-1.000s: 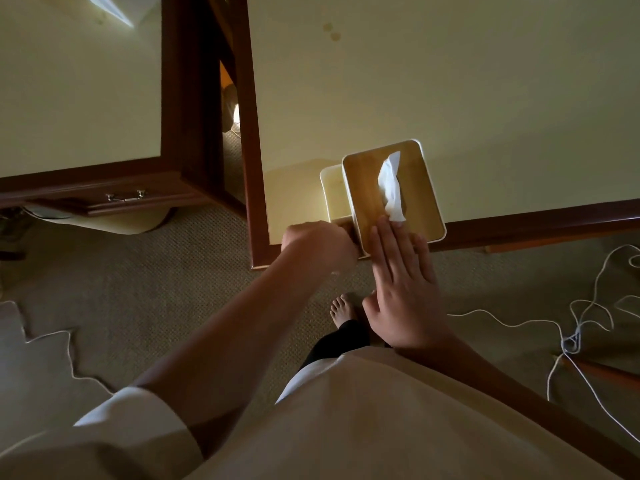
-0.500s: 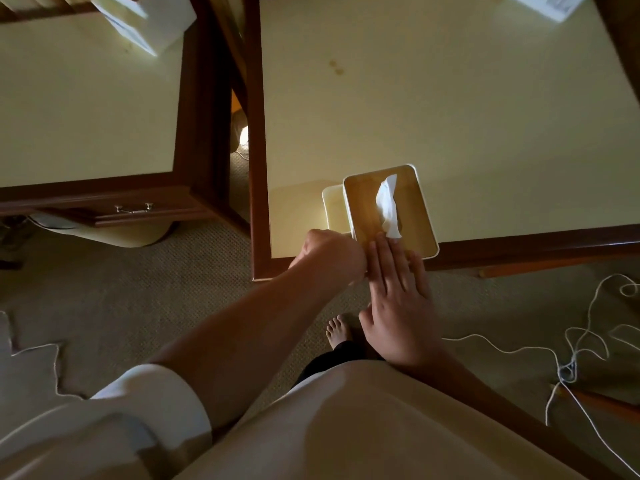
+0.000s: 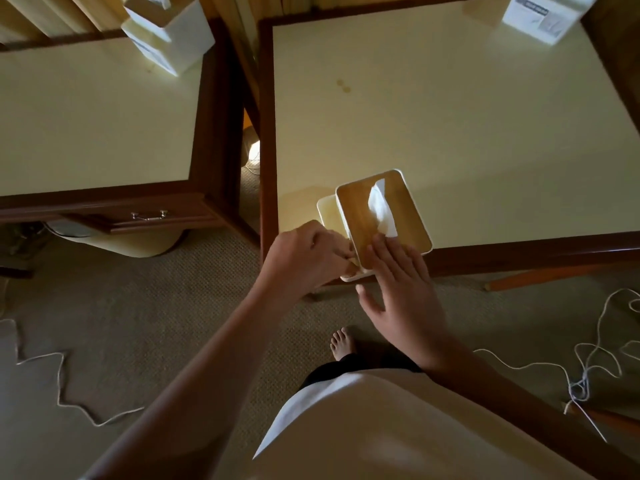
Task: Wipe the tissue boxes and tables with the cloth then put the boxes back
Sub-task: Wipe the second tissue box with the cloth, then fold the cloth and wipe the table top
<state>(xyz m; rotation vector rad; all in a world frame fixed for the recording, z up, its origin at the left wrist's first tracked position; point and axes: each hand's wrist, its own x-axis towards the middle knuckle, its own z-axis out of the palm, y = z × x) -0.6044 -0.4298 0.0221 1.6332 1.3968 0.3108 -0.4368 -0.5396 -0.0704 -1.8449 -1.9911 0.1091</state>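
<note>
A white tissue box (image 3: pixel 367 209) with a wooden lid and a tissue sticking out stands at the near edge of the right table (image 3: pixel 450 116), overhanging it slightly. My left hand (image 3: pixel 304 254) is closed in a fist against the box's near-left side, with a small pale piece of cloth (image 3: pixel 349 266) just showing at its fingers. Fingers spread, my right hand (image 3: pixel 401 289) lies flat on the near end of the lid and grips nothing. A second tissue box (image 3: pixel 169 32) stands at the back of the left table (image 3: pixel 97 116).
A white printed box (image 3: pixel 540 15) sits at the right table's far right corner. A narrow gap separates the two tables. Thin white cords (image 3: pixel 585 372) lie looped on the carpet at right and left. My bare foot (image 3: pixel 343 342) is below the table edge.
My view has tilted up, bringing the far ends of both tables and their boxes into sight. Both hands stay at the tissue box; my right thumb has spread away from it.
</note>
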